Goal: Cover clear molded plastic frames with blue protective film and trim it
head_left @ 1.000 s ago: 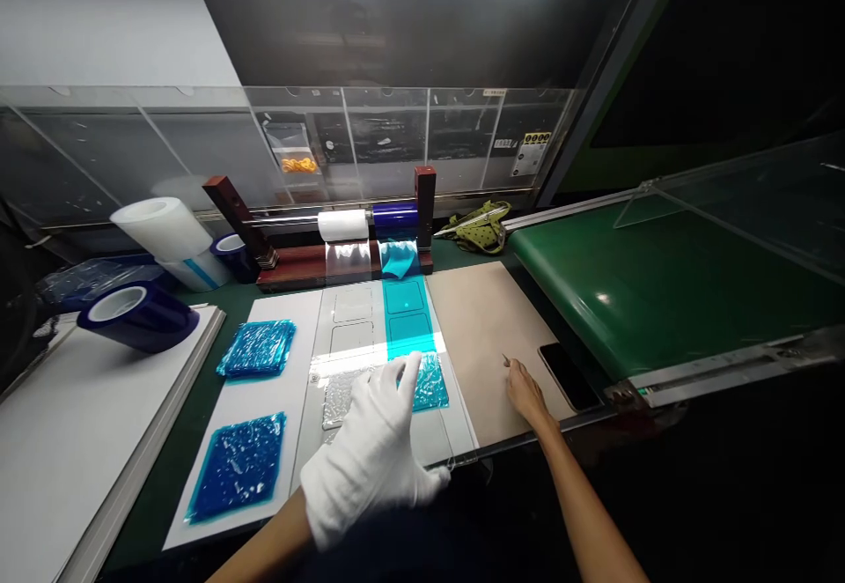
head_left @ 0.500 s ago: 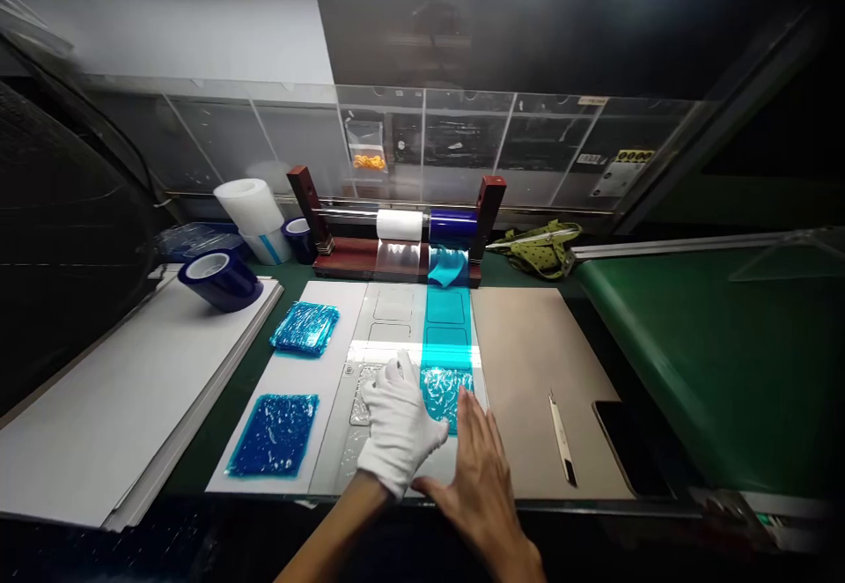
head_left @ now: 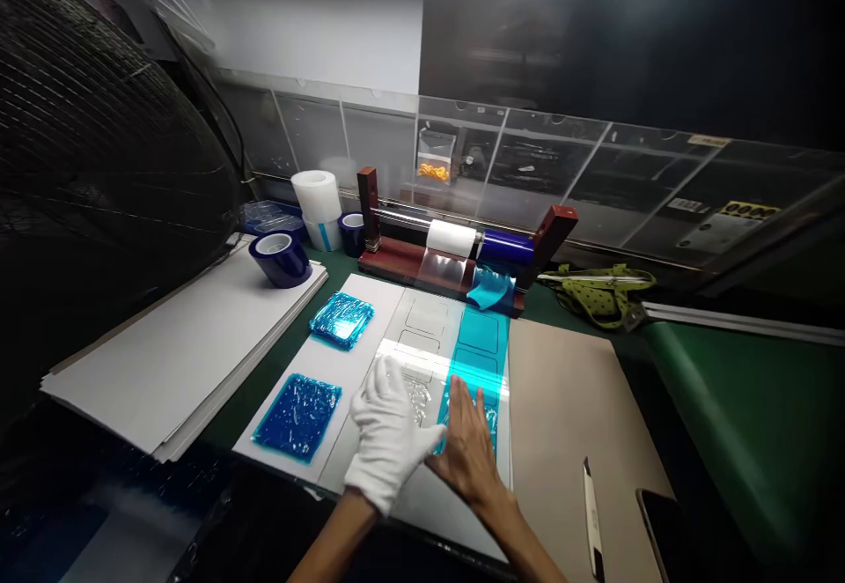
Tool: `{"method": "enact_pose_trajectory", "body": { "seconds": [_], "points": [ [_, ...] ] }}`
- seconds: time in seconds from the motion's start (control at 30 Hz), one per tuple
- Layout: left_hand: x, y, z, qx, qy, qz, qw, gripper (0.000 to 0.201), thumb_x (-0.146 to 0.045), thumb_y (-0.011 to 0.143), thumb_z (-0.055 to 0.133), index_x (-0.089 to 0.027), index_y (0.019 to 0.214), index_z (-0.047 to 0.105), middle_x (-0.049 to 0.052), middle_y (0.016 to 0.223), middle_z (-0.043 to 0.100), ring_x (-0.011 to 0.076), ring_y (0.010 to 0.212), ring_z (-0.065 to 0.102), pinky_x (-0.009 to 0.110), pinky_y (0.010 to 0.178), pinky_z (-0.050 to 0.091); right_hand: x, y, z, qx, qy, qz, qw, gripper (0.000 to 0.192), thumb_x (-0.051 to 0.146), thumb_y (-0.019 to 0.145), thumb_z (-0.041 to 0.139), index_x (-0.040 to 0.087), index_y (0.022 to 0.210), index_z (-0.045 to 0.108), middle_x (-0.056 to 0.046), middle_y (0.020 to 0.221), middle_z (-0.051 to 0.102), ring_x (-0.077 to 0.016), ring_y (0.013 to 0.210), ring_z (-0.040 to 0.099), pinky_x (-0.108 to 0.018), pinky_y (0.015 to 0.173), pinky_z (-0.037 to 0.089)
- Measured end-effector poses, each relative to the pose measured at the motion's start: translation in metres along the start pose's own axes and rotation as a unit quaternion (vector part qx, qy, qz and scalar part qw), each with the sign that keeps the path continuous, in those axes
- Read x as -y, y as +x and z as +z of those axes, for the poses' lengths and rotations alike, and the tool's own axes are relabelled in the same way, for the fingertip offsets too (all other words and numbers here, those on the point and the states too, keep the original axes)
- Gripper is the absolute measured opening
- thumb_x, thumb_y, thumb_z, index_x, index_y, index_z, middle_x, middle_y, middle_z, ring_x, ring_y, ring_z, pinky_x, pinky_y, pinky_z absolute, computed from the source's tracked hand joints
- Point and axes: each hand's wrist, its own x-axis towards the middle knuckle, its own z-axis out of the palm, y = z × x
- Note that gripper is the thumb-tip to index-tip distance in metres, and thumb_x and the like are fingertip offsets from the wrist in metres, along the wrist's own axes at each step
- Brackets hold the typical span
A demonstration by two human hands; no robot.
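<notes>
My left hand (head_left: 389,438), in a white glove, lies open over the clear film strip (head_left: 432,310), its thumb out to the right. Bumpy clear pieces (head_left: 417,400) show past its fingers. My bare right hand (head_left: 470,442) is open on the blue film strip (head_left: 479,329), fingers stretched forward, hiding part of the crinkled blue film at its near end. The two thumbs almost meet. Both strips cover a sheet with rounded outlines and run back to a white film roll (head_left: 451,238) and a dark blue roll (head_left: 507,248) on a wooden stand (head_left: 409,257).
Two stacks of blue film pieces (head_left: 341,319) (head_left: 298,416) lie at left. Farther left, a blue tape roll (head_left: 281,259) sits on stacked white sheets (head_left: 185,363). Tweezers (head_left: 592,521) and a phone (head_left: 660,526) lie on brown board (head_left: 568,389) at right. A fan (head_left: 112,116) stands far left.
The view has turned left, so the bench shifts right and tilts. My right hand has moved forward onto the blue film; my left hand's fingers have straightened over the clear film.
</notes>
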Motion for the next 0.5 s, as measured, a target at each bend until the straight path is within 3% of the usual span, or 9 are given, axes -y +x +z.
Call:
{"method": "enact_pose_trajectory", "body": {
  "seconds": [0.1, 0.2, 0.27, 0.4, 0.5],
  "points": [
    [0.034, -0.017, 0.004, -0.037, 0.038, -0.097, 0.994, 0.098, -0.057, 0.071, 0.060, 0.003, 0.139, 0.024, 0.030, 0.139, 0.033, 0.0415, 0.126, 0.035, 0.056, 0.095, 0.036, -0.031, 0.030, 0.014, 0.015, -0.033, -0.031, 0.999, 0.104, 0.038, 0.071, 0.061, -0.004, 0.144, -0.001, -0.029, 0.143, 0.033, -0.0363, 0.138, 0.023, -0.061, 0.111, 0.014],
    [0.071, -0.053, 0.024, -0.028, 0.078, -0.159, 0.984, 0.095, -0.055, 0.075, 0.052, 0.004, 0.142, 0.017, 0.028, 0.139, 0.034, 0.0384, 0.123, 0.039, 0.052, 0.093, 0.037, -0.055, 0.059, 0.036, 0.034, -0.051, -0.066, 0.996, 0.102, 0.040, 0.073, 0.063, -0.004, 0.144, 0.004, -0.029, 0.143, 0.033, -0.0362, 0.138, 0.023, -0.059, 0.112, 0.008],
    [0.088, -0.082, 0.042, -0.010, 0.098, -0.201, 0.975, 0.103, -0.057, 0.066, 0.058, 0.004, 0.141, 0.020, 0.027, 0.137, 0.036, 0.0368, 0.122, 0.040, 0.047, 0.092, 0.038, -0.065, 0.075, 0.051, 0.044, -0.053, -0.081, 0.994, 0.100, 0.041, 0.073, 0.063, -0.004, 0.144, 0.008, -0.029, 0.143, 0.033, -0.0366, 0.137, 0.024, -0.058, 0.113, 0.006],
    [0.098, -0.127, 0.073, 0.052, 0.113, -0.267, 0.956, 0.100, -0.057, 0.065, 0.052, 0.000, 0.141, 0.023, 0.022, 0.139, 0.038, 0.0341, 0.123, 0.039, 0.044, 0.092, 0.038, -0.078, 0.095, 0.074, 0.060, -0.057, -0.100, 0.992, 0.096, 0.042, 0.074, 0.062, -0.005, 0.143, 0.014, -0.029, 0.143, 0.033, -0.0363, 0.138, 0.023, -0.056, 0.114, 0.003],
    [0.092, -0.141, 0.080, 0.087, 0.101, -0.283, 0.950, 0.097, -0.061, 0.068, 0.045, -0.002, 0.142, 0.023, 0.021, 0.140, 0.037, 0.0333, 0.125, 0.039, 0.043, 0.091, 0.038, -0.084, 0.102, 0.083, 0.073, -0.054, -0.112, 0.990, 0.094, 0.041, 0.074, 0.061, -0.005, 0.142, 0.015, -0.028, 0.143, 0.034, -0.0356, 0.138, 0.024, -0.055, 0.114, 0.001]
  ]
}}
